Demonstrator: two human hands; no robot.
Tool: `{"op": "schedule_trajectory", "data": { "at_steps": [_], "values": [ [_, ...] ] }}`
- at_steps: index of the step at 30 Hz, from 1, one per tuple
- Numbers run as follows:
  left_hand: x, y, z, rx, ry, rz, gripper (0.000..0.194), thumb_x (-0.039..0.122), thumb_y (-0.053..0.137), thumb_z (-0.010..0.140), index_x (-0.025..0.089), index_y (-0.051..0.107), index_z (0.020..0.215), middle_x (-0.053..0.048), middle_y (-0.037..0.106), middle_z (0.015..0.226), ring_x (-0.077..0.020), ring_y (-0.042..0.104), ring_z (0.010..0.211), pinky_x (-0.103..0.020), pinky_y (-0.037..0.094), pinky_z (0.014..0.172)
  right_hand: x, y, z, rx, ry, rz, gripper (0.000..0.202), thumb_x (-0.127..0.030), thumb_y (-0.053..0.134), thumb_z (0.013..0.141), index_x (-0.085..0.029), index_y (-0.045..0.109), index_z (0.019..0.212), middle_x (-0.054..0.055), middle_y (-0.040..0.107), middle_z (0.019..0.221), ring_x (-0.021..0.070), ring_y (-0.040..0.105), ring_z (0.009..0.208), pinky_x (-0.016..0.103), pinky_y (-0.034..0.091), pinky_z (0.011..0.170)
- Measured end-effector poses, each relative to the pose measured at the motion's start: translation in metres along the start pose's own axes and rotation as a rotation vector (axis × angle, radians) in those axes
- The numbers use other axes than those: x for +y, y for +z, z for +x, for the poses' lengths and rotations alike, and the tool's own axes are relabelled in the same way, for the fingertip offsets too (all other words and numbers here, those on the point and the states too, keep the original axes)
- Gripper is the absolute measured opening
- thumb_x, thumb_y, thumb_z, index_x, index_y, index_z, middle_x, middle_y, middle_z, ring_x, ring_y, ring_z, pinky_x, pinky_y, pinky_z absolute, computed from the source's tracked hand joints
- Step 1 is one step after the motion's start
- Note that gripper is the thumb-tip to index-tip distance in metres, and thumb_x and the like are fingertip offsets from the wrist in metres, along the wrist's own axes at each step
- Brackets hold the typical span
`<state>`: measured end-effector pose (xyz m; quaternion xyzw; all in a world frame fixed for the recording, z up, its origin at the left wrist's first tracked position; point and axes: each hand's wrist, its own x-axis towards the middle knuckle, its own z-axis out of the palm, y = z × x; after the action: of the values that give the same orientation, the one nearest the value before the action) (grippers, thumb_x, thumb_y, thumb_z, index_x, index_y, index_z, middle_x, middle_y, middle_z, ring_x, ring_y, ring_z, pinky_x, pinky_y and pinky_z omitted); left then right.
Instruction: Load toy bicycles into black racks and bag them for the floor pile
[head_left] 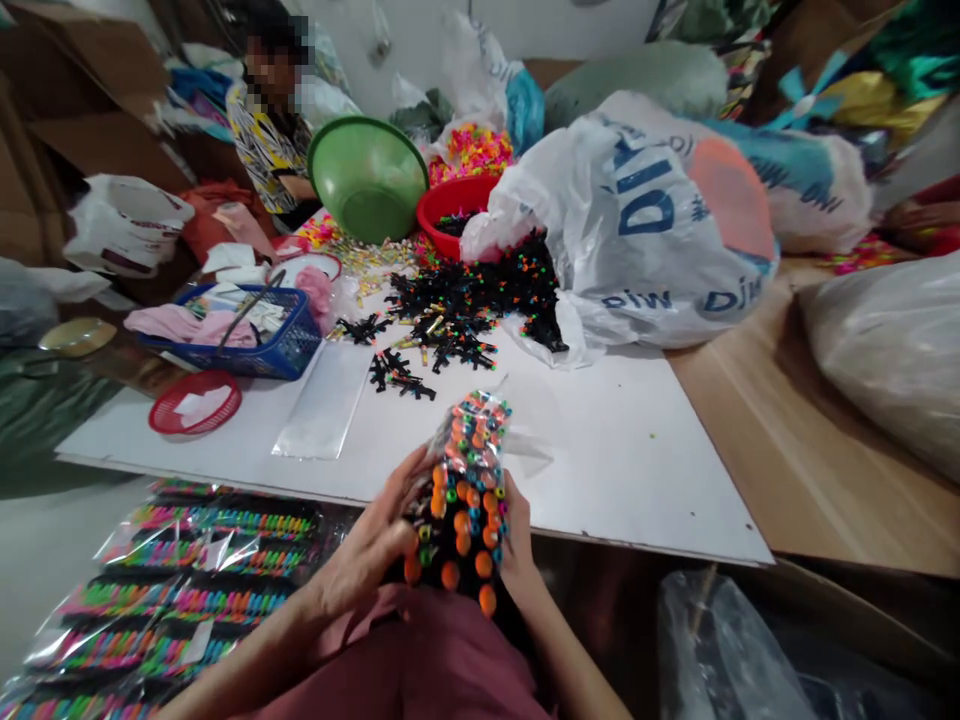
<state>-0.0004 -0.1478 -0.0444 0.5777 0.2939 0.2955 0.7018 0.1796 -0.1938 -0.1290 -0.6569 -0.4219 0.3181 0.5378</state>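
Between my two hands is a clear plastic bag (469, 500) packed with small black pieces that have orange, green and blue round tips. My left hand (394, 520) grips its left side, fingers wrapped around it. On the other side my right hand (519, 535) is closed against it, its fingers mostly hidden behind the bag. The bag is held tilted over my lap at the table's front edge. Just beyond lies a loose pile of small black toy guns (450, 300) with coloured tips. A flat stack of clear bags (322, 400) rests left of my hands.
A blue basket (300, 340) with cloths and a red tray (169, 415) stand at left. Behind are a green basin (367, 180), a red basin (435, 210) and a large white sack (600, 220). Filled packs (180, 600) lie below left. A person (270, 130) sits at the back.
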Motion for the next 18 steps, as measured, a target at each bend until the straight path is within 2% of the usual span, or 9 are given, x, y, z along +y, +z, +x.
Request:
{"op": "schedule_trajectory", "data": {
  "at_steps": [2, 4, 6, 8, 10, 13, 16, 18],
  "values": [
    [0.006, -0.008, 0.016, 0.125, 0.044, 0.064, 0.071, 0.063, 0.036, 0.085, 0.021, 0.03, 0.142, -0.011, 0.034, 0.145, -0.031, 0.031, 0.133, -0.046, 0.024, 0.11, -0.005, 0.008, 0.019, 0.014, -0.024, -0.084, 0.024, -0.038, 0.043, 0.082, -0.018, 0.056, 0.088, -0.001, 0.057, 0.067, 0.0135, 0.05, 0.06, 0.023, 0.039, 0.056],
    [0.014, -0.014, 0.027, 0.237, 0.098, 0.284, 0.07, 0.063, 0.032, 0.086, 0.02, 0.031, 0.141, -0.012, 0.037, 0.143, -0.0313, 0.033, 0.131, -0.048, 0.027, 0.108, -0.006, 0.015, 0.034, 0.027, -0.042, -0.187, 0.026, -0.036, 0.041, 0.084, -0.018, 0.057, 0.092, -0.002, 0.055, 0.063, 0.0118, 0.047, 0.052, 0.022, 0.037, 0.053],
    [0.023, -0.011, 0.03, 0.316, 0.168, 0.649, 0.075, 0.059, 0.046, 0.081, 0.021, 0.027, 0.142, -0.012, 0.031, 0.146, -0.0323, 0.029, 0.133, -0.051, 0.025, 0.109, -0.004, 0.02, 0.042, 0.026, -0.089, -0.242, 0.028, -0.034, 0.04, 0.085, -0.017, 0.057, 0.099, -0.002, 0.056, 0.065, 0.0108, 0.048, 0.048, 0.022, 0.038, 0.051],
    [0.029, 0.0, 0.029, 0.353, 0.216, 1.009, 0.082, 0.051, 0.061, 0.074, 0.024, 0.025, 0.143, -0.011, 0.024, 0.149, -0.0342, 0.024, 0.135, -0.054, 0.023, 0.108, -0.002, 0.022, 0.043, 0.036, -0.154, -0.251, 0.028, -0.031, 0.041, 0.085, -0.017, 0.055, 0.105, -0.001, 0.06, 0.074, 0.0101, 0.053, 0.051, 0.021, 0.041, 0.052],
    [0.03, 0.013, 0.031, 0.367, 0.204, 1.235, 0.075, 0.043, 0.06, 0.077, 0.027, 0.026, 0.142, -0.011, 0.025, 0.149, -0.034, 0.027, 0.133, -0.055, 0.026, 0.105, -0.001, 0.02, 0.04, 0.104, -0.227, -0.257, 0.027, -0.029, 0.044, 0.086, -0.017, 0.054, 0.108, 0.001, 0.061, 0.08, 0.0095, 0.057, 0.055, 0.02, 0.043, 0.052],
    [0.027, 0.025, 0.038, 0.343, 0.156, 1.345, 0.061, 0.035, 0.048, 0.086, 0.026, 0.026, 0.142, -0.012, 0.031, 0.146, -0.0306, 0.034, 0.13, -0.051, 0.034, 0.101, -0.007, 0.012, 0.036, 0.235, -0.378, -0.28, 0.02, -0.028, 0.047, 0.088, -0.017, 0.057, 0.102, 0.001, 0.062, 0.079, 0.0084, 0.057, 0.056, 0.018, 0.043, 0.05],
    [0.023, 0.028, 0.044, 0.333, 0.128, 1.309, 0.065, 0.031, 0.045, 0.088, 0.024, 0.016, 0.145, -0.012, 0.028, 0.148, -0.0279, 0.033, 0.131, -0.047, 0.037, 0.101, -0.025, 0.005, 0.034, 0.296, -0.605, -0.352, 0.011, -0.02, 0.049, 0.088, -0.017, 0.059, 0.094, 0.001, 0.064, 0.074, 0.0082, 0.056, 0.058, 0.018, 0.043, 0.054],
    [0.02, 0.029, 0.046, 0.347, 0.127, 1.259, 0.069, 0.027, 0.045, 0.087, 0.022, 0.01, 0.146, -0.012, 0.027, 0.148, -0.0269, 0.031, 0.133, -0.046, 0.036, 0.103, -0.042, 0.004, 0.032, 0.289, -0.749, -0.409, 0.008, -0.016, 0.052, 0.087, -0.016, 0.059, 0.09, 0.002, 0.064, 0.071, 0.0092, 0.056, 0.059, 0.021, 0.041, 0.057]
  ]
}}
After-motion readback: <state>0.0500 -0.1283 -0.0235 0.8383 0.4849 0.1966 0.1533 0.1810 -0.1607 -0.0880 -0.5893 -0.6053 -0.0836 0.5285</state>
